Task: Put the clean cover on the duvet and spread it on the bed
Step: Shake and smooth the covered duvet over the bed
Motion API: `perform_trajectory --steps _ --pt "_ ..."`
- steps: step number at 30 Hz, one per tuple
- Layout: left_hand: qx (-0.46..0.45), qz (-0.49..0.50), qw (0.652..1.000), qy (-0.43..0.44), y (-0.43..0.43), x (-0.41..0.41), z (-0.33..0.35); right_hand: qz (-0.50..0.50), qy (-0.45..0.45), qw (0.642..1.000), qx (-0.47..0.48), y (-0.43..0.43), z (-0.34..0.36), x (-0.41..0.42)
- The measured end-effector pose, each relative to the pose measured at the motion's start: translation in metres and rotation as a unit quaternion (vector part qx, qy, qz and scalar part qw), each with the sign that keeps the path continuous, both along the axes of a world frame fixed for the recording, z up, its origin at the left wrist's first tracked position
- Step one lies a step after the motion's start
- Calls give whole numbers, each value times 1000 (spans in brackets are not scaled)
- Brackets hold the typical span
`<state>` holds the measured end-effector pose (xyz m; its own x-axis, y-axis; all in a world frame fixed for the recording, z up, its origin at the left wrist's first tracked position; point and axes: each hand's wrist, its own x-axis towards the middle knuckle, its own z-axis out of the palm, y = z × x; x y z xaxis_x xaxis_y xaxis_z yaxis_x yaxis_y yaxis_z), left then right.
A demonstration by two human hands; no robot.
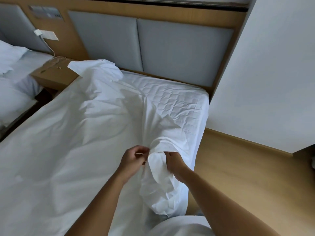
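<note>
Head-worn view, angled down, close above bed (pixel 172 99)

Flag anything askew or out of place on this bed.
The cover lies skewed and wrinkled. Its far corner sticks out over the nightstand, the mattress is uncovered at its right head end, and the left hand and right hand bunch its near edge.

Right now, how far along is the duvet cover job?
Done: the white cover lies across most of the mattress. In hand: the left hand and right hand hold the cover's bunched edge at the near side. Left: the mattress end by the headboard is uncovered, a cover corner overhangs the nightstand, and wrinkles need smoothing. Whether it is filled yet, I cannot tell.
</note>
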<state>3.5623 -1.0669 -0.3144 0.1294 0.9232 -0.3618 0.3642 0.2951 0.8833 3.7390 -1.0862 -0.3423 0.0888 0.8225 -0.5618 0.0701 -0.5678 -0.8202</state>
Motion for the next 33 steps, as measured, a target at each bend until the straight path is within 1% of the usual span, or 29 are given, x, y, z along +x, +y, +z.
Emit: perform_trajectory --steps 2,3,5,6,7,9,10,12,14,15,17,18,20,21,22,23,24,25,26,27,28,29,30,31,33 --pt "-37 -99 993 48 14 19 3 11 8 1000 10 -5 4 6" --pt "-63 -137 987 57 18 28 2 0 13 1000 1 -5 5 10" --pt "-82 -189 977 61 24 41 0 -35 20 999 -11 -6 7 21" --pt "-73 -203 974 66 25 48 -2 -44 28 999 -3 -6 10 27" --pt "-57 -207 974 72 25 54 -2 -61 49 997 3 -6 10 32" --pt "-14 -190 979 75 22 67 -4 -74 49 996 17 -6 12 38" --pt "2 -166 984 69 20 73 -4 -76 33 996 25 -6 14 39" --pt "6 -73 996 50 22 83 -5 -65 -15 997 31 -6 13 41" --pt "17 30 998 53 34 84 -4 -12 -83 996 9 -10 11 43" --pt "48 56 994 83 40 81 -5 23 -105 994 -10 -14 9 43" --pt "85 87 985 124 46 74 -8 140 -140 979 -50 -25 3 44" --pt "89 96 984 123 46 72 -11 208 -159 962 -76 -28 -1 46" --pt "97 95 983 121 39 72 -18 332 -202 914 -112 -28 -3 49" --pt "101 88 984 121 35 73 -20 375 -235 891 -102 -26 -3 49" --pt "103 75 985 117 32 74 -21 383 -279 880 -41 -22 -5 51" --pt "104 56 986 114 30 74 -21 311 -356 880 54 -19 -10 49" --pt "104 32 988 109 29 72 -22 203 -358 903 119 -17 -14 45" --pt "104 6 989 106 27 69 -21 56 -325 924 193 -11 -18 42" --pt "103 -19 989 103 26 66 -19 -78 -229 954 178 -6 -10 41" --pt "101 -43 989 103 25 64 -17 -150 -131 971 132 0 -3 39" --pt "99 -66 987 105 23 62 -16 -209 31 977 32 7 0 38" --pt "99 -87 985 113 21 62 -15 -246 125 961 -28 12 4 37" --pt "104 -103 982 122 19 61 -15 -249 154 953 -80 15 10 34" --pt "111 -114 978 133 17 61 -14 -224 133 958 -124 17 13 30" --pt "118 -120 974 150 17 62 -14 -139 84 974 -161 15 23 28"
